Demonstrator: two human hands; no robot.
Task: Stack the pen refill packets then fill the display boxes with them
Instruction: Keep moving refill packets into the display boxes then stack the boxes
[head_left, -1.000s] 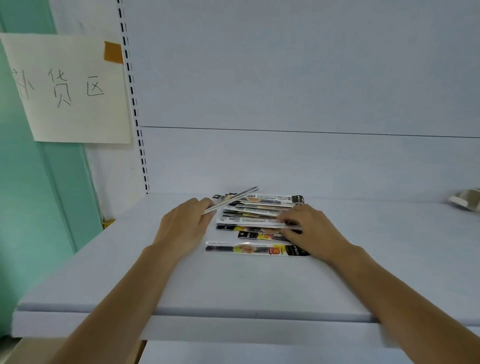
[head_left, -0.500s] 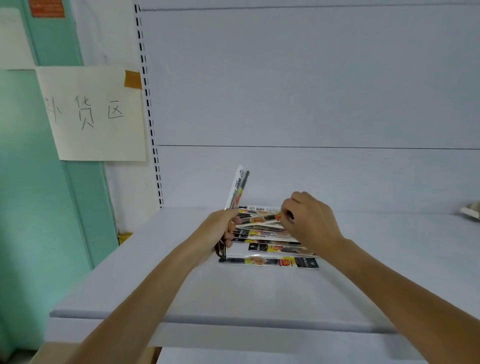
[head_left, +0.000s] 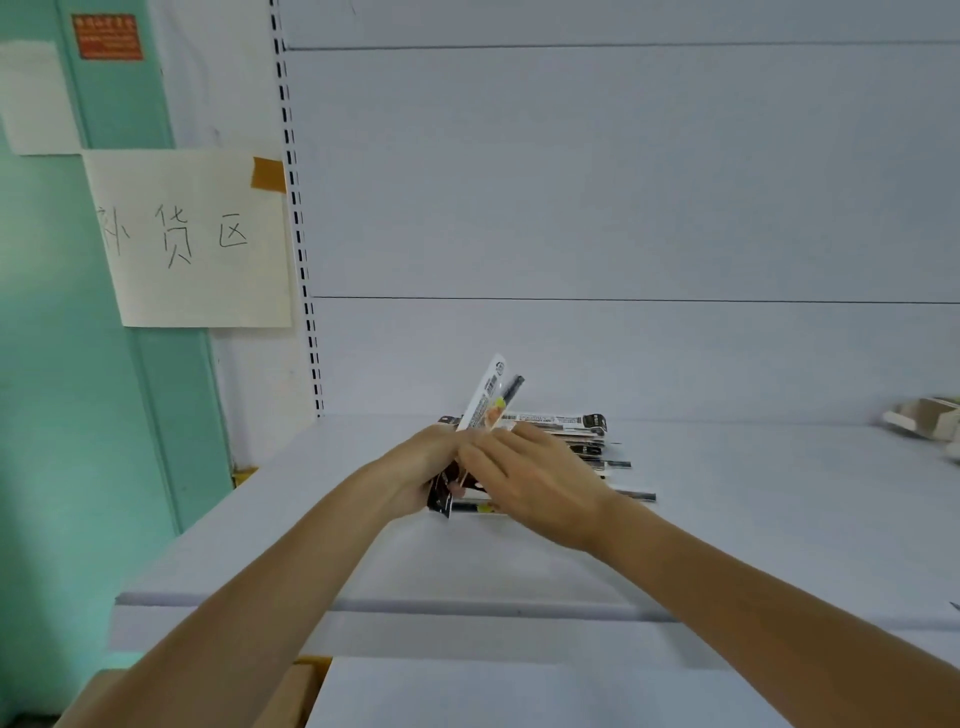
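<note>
2 hands (head_left: 415, 470) (head_left: 540, 480), 2 raised packets (head_left: 485, 397), 1 pile of packets (head_left: 582, 432), 2 paper sheets (head_left: 197, 239) (head_left: 36, 98), 1 cardboard box (head_left: 924, 423).

Refill packets (head_left: 577, 425) lie on the shelf (head_left: 753, 545), display box (head_left: 929, 423) far right, paper sign (head_left: 192, 239) left.

A person's two bare arms reach over a white shelf (head_left: 779, 519). The left hand (head_left: 415, 467) grips a few pen refill packets (head_left: 488, 395) that stand tilted, with their tops leaning right. The right hand (head_left: 530, 478) lies against them, its back towards us; its grip is hidden. Just behind it, a loose pile of packets (head_left: 582, 431) lies flat on the shelf. A handwritten paper sign (head_left: 192, 239) is taped to the wall at left, beside a green wall (head_left: 52, 364). A small cardboard box (head_left: 930, 423) sits at far right.
</note>
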